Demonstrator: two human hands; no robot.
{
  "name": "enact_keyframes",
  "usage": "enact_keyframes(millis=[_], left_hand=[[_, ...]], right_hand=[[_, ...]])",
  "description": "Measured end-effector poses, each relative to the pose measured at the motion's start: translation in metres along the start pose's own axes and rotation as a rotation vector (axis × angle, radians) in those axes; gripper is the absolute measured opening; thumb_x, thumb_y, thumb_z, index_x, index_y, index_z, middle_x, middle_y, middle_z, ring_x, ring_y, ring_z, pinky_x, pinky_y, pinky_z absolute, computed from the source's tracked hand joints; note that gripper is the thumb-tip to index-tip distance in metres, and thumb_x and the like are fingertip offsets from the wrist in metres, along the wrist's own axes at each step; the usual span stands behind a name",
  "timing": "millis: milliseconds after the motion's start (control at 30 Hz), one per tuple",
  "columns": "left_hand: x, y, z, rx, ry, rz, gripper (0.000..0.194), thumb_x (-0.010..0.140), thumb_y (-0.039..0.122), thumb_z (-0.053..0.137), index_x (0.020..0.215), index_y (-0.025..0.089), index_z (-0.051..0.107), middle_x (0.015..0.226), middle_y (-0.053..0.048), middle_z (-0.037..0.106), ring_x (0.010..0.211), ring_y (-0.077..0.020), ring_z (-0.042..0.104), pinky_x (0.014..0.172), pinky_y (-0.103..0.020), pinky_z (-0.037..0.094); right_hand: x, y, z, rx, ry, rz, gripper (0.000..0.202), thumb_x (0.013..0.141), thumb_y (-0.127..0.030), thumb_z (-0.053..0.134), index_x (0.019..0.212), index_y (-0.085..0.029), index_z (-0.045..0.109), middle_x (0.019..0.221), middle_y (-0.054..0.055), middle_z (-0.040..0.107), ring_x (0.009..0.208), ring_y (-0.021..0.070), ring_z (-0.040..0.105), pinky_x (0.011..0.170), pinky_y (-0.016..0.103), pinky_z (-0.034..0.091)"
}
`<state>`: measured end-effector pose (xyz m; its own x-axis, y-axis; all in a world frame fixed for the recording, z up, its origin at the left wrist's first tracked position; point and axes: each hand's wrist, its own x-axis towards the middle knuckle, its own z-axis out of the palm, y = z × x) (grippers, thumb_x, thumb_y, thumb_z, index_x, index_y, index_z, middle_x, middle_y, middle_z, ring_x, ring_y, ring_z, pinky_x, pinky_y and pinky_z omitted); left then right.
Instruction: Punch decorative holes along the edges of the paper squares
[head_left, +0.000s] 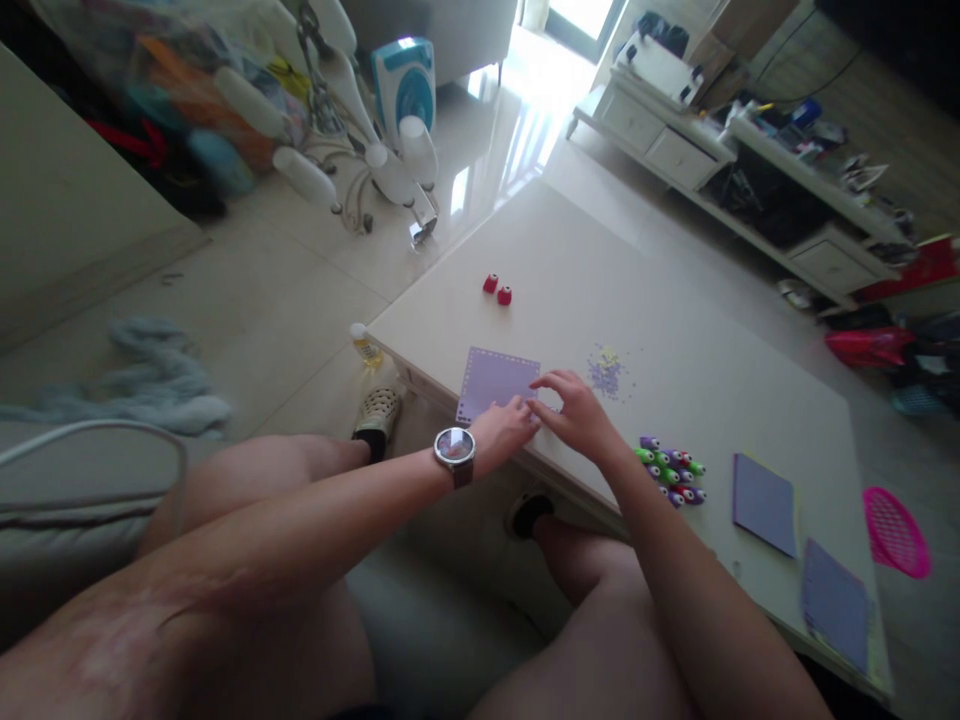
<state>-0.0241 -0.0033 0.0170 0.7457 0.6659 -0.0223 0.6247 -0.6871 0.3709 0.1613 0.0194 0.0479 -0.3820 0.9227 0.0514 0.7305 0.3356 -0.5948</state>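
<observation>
A purple sheet (496,378) with small holes punched along its edges lies at the near side of the white table. My left hand (506,435), with a watch on the wrist, rests over the sheet's lower right corner, its fingers stretched out on it. By the sheet's right edge, my right hand (576,412) curves thumb and forefinger apart, the tips close to the left fingertips. Nothing shows between them. Purple and yellow paper bits (609,374) are scattered just beyond the right hand. Two small red pieces with eye-like tops (497,290) stand farther back.
Green, purple and red eye-topped pieces (673,471) cluster right of my forearm. Two purple stacks (765,503) (836,605) lie toward the table's right end. A bottle (366,345) is by the left corner, a pink basket (898,532) beyond the right edge, and a white cabinet (686,160) behind.
</observation>
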Motion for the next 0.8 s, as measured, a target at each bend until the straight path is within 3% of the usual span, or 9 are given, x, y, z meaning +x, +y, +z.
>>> enact_keyframes(millis=[100, 200, 367, 800], left_hand=[[0.014, -0.003, 0.003, 0.038, -0.113, 0.003, 0.027, 0.105, 0.008, 0.049, 0.125, 0.012, 0.066, 0.126, -0.018, 0.067, 0.123, -0.0303, 0.062, 0.091, -0.045, 0.064], [0.013, -0.004, 0.001, 0.045, -0.174, -0.005, 0.027, 0.105, 0.008, 0.044, 0.122, 0.01, 0.065, 0.128, -0.019, 0.064, 0.123, -0.0313, 0.059, 0.092, -0.046, 0.063], [0.011, -0.003, -0.003, 0.011, -0.202, -0.027, 0.027, 0.104, 0.005, 0.044, 0.121, 0.009, 0.065, 0.128, -0.018, 0.062, 0.124, -0.0315, 0.057, 0.095, -0.046, 0.061], [0.008, -0.006, 0.0, -0.094, -0.131, -0.086, 0.032, 0.101, 0.0, 0.04, 0.12, 0.01, 0.063, 0.121, -0.016, 0.064, 0.114, -0.0283, 0.058, 0.091, -0.04, 0.057]], right_hand=[[-0.004, 0.043, -0.015, -0.067, -0.076, 0.159, 0.016, 0.083, -0.026, 0.08, 0.098, -0.021, 0.077, 0.101, 0.008, 0.076, 0.097, 0.026, 0.07, 0.092, 0.042, 0.055], [-0.011, 0.065, -0.018, -0.038, -0.214, 0.25, 0.023, 0.074, -0.024, 0.087, 0.095, -0.021, 0.078, 0.097, 0.006, 0.077, 0.089, 0.0229, 0.071, 0.08, 0.034, 0.056], [-0.014, 0.062, -0.01, 0.033, -0.298, 0.324, 0.009, 0.08, -0.023, 0.082, 0.087, -0.021, 0.077, 0.087, 0.003, 0.078, 0.081, 0.0194, 0.071, 0.076, 0.029, 0.055], [-0.008, 0.062, -0.004, 0.101, -0.344, 0.283, 0.012, 0.085, -0.017, 0.073, 0.094, -0.019, 0.079, 0.087, 0.005, 0.079, 0.081, 0.0188, 0.073, 0.078, 0.029, 0.056]])
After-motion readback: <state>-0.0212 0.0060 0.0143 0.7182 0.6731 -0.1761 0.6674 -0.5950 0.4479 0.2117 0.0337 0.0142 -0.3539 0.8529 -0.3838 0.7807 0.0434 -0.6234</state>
